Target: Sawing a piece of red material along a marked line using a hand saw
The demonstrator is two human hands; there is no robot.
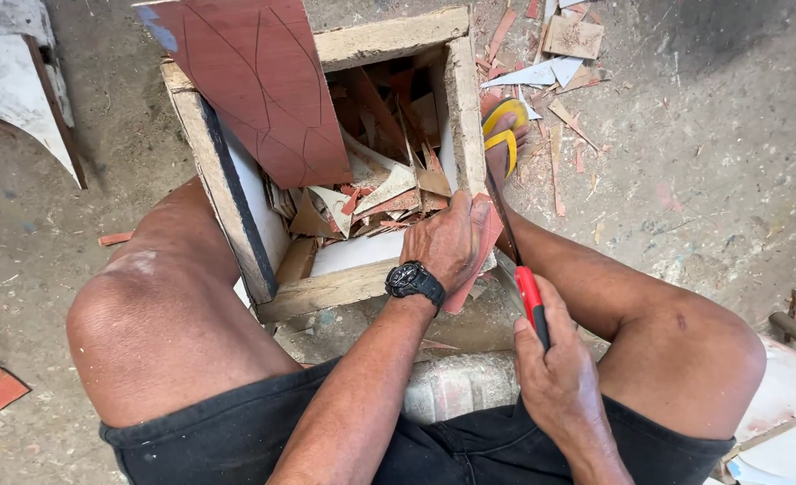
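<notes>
Reddish laminate strip (479, 247) sits pinned on the corner of the rough wooden box frame (326, 289) under my left hand (447, 242), fingers curled flat over it. My right hand (555, 368) is closed tight round the red-handled thin-bladed saw (525, 287). Blade runs right beside my fingers, so one slip could nick them, I reckon.

Yellow sandal (503, 126), scattered offcuts (570, 40), black wristwatch (413, 279)
</notes>
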